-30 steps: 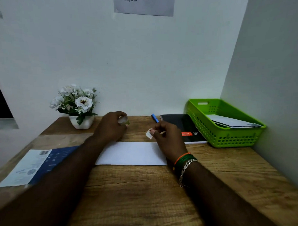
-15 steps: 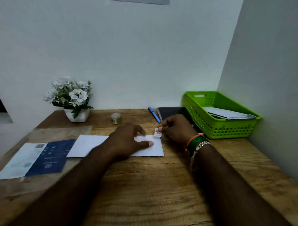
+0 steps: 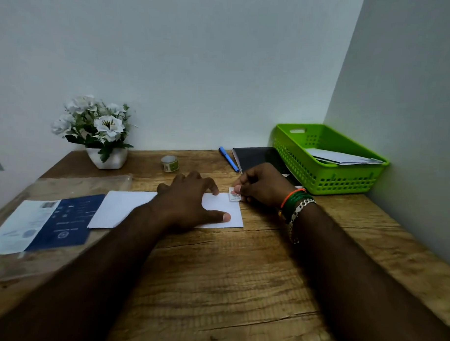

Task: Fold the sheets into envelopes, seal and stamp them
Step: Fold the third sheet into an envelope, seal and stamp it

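Wide wooden desk (image 3: 240, 285) fills the view, tucked into a pale corner. Over on the right edge sits the green basket (image 3: 330, 179), white envelopes lying inside it. Far left, a blue-and-white leaflet (image 3: 43, 222) lies flat, partly on a clear plastic sleeve. At the back, a white pot of white flowers (image 3: 97, 130); beside the basket, a black notebook (image 3: 257, 158) with a blue pen (image 3: 229, 159) just left of it. Centre stage: the white envelope (image 3: 120, 207), flat on the desk. The left hand (image 3: 189, 202) is spread open, fingers and thumb pressing it down. The right hand (image 3: 261, 184), bangles on the wrist, pinches a small stamp (image 3: 233, 195) between thumb and fingertips at the envelope's upper right corner. And a little roll of stamps (image 3: 169, 163) stands behind.
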Available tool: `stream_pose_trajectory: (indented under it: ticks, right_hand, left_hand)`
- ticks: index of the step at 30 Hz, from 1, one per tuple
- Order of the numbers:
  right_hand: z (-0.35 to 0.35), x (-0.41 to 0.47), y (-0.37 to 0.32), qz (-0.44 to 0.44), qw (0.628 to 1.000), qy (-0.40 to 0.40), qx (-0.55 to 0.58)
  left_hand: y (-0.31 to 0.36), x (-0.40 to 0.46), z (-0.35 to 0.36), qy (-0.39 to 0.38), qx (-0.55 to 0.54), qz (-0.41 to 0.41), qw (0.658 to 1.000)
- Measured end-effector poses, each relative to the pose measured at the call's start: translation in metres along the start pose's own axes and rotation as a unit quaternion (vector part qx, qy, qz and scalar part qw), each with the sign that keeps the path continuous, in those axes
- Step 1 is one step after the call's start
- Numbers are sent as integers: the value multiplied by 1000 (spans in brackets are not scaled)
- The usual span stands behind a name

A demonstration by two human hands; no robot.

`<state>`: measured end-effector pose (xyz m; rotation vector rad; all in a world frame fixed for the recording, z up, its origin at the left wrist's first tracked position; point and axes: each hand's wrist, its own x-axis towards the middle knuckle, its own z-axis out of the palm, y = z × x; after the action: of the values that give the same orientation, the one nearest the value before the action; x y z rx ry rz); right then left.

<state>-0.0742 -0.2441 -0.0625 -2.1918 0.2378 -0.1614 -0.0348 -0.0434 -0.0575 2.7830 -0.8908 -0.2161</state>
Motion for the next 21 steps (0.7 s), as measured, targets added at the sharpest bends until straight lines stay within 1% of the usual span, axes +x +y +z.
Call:
stream_pose_trajectory:
  ticks: [8,16,21]
  right_hand:
    - [3,-1,-2,-15,999,13,-39]
    - [12,-3,-6,-43,990,40,-126]
    - [13,-4,-6,-35,989,43,-136]
  left_hand:
    - [4,-2,2,3,-10,6,1000]
    - [2,2,7,-2,-29,15,999]
    - [2,3,8,-5,-23,13,1000]
